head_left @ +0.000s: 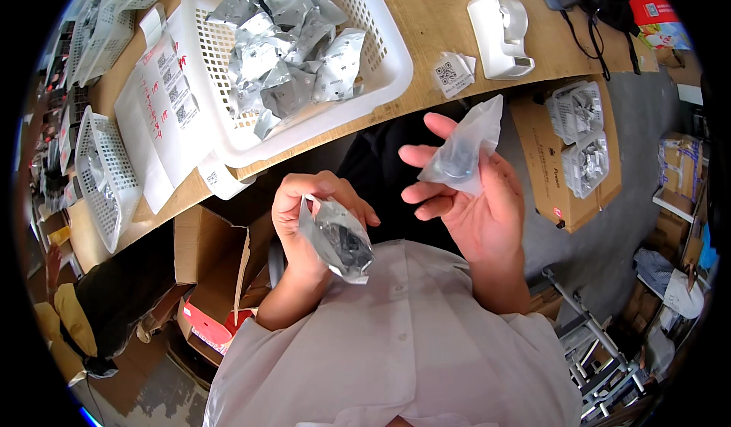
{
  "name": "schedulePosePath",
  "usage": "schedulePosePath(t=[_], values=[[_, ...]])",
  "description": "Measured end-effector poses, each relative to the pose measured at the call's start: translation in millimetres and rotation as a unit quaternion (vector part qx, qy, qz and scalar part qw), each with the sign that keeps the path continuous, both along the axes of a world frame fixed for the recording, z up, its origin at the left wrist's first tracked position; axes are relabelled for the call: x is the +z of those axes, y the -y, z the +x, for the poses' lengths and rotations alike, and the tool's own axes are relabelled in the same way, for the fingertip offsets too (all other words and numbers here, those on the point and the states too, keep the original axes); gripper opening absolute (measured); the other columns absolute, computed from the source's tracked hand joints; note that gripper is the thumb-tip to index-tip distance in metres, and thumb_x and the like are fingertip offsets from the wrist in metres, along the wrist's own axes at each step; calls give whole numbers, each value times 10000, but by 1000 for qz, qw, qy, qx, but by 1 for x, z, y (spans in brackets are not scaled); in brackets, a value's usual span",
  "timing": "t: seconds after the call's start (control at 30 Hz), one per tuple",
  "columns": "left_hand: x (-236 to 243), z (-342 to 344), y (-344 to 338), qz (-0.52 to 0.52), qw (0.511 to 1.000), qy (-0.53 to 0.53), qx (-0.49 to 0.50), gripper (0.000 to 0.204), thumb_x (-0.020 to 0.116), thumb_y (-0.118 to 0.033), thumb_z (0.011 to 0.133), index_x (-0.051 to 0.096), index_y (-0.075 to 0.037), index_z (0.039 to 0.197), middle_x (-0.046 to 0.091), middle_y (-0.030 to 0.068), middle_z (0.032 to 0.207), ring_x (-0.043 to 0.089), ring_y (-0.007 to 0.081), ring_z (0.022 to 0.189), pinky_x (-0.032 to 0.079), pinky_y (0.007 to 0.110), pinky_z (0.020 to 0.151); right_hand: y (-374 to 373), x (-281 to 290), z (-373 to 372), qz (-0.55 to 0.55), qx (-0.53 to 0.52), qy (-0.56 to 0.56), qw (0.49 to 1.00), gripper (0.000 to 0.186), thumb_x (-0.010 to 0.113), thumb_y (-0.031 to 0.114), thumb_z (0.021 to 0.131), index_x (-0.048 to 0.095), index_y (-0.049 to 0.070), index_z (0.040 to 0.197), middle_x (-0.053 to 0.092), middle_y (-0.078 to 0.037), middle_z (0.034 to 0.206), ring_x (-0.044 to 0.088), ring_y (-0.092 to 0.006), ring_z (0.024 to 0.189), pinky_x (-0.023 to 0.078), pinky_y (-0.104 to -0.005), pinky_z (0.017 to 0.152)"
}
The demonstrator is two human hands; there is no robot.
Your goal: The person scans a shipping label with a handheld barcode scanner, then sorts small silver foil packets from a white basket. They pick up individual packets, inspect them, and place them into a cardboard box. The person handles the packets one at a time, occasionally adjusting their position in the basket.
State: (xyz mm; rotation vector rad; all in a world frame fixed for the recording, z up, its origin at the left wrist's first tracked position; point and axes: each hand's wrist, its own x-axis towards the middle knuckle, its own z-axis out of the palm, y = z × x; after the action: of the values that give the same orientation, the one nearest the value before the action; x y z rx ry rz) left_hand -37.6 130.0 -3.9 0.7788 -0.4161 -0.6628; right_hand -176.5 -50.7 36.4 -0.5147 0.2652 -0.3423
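Left hand (308, 206): closed on silver bag (339, 240) near one end, likely leaving bulky part free. Right hand (483, 210): fingers spread, cloudy bag (466, 151) across them; cannot tell if pinched. Basket (400, 68): on table (430, 8), apparently corralling foil packets (285, 54).

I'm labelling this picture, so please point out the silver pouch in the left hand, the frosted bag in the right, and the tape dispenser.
Silver pouch (337, 238), head view: middle of its front.
Frosted bag (465, 148), head view: middle of its side.
Tape dispenser (493, 43), head view: its white body.
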Motion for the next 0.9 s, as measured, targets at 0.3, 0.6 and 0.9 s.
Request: schedulePosePath(t=[0.3, 0.6, 0.9], values=[[5, -4, 10, -2, 999, -28, -17, 175, 640, -152, 1130, 586, -8, 1214, 632, 136, 890, 649, 212, 709, 622, 398, 635, 1, 8, 4, -48, -3, -51, 998, 509, 404, 286, 1229, 398, -15, 1639, 612, -395, 1491, 746, -470, 1247, 690, -502, 984], [12, -5, 0, 128, 990, 35, -57, 374, 553, -319, 1179, 617, 26, 1048, 559, 120, 772, 532, 189, 599, 482, 358, 509, -3, 14, 12, -49, -43, -106, 992, 447, 359, 307, 1235, 456, 10, 1556, 619, -368, 1511, 702, -483, 1324, 605, -552, 1100], [48, -13, 39, 168, 971, -23, -172, 236, 698, -141, 1129, 700, 25, 1297, 726, -12, 968, 578, 24, 826, 437, 217, 723, -12, 27, 23, -94, -68, -79, 990, 416, 377, 253, 1224, 448, -13, 1535, 616, -337, 1550, 618, -381, 1454, 480, -504, 1222]])
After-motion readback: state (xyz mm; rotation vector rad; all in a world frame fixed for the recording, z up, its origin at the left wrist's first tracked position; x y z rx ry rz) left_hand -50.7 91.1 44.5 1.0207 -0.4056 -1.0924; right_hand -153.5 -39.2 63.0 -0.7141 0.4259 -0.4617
